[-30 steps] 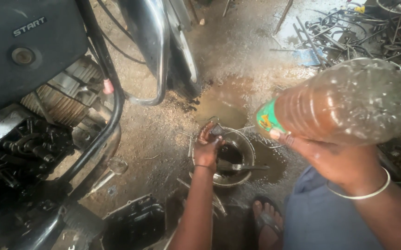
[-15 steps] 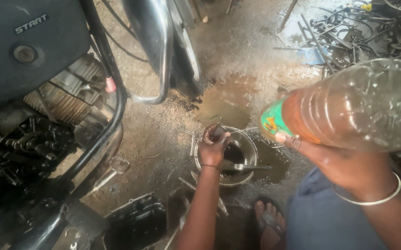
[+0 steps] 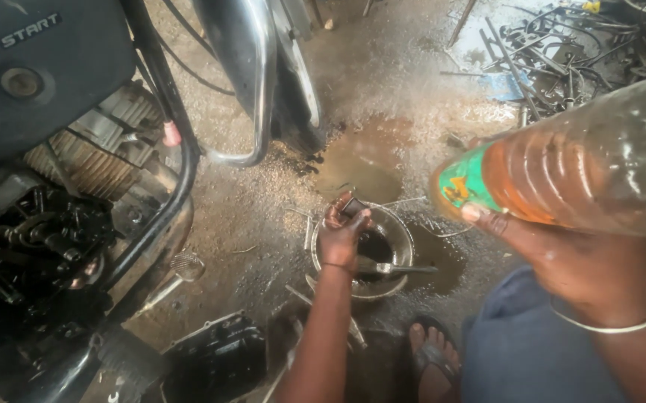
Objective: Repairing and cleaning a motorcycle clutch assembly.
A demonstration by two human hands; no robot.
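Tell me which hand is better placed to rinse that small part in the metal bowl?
Left, probably. The left hand already holds the small dark part over the metal bowl, while the right hand is busy gripping the plastic bottle, raised well above.

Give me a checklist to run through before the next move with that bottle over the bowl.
1. Right hand grips bottle: ok.
2. Liquid in bottle: ok, brown liquid shows.
3. Bottle mouth over bowl: cannot tell, the mouth is out of frame.
4. Left hand holds small dark part over bowl: ok.
5. Bowl sits level on the ground: ok.
6. Ground around bowl dry: not ok, wet puddle beside it.
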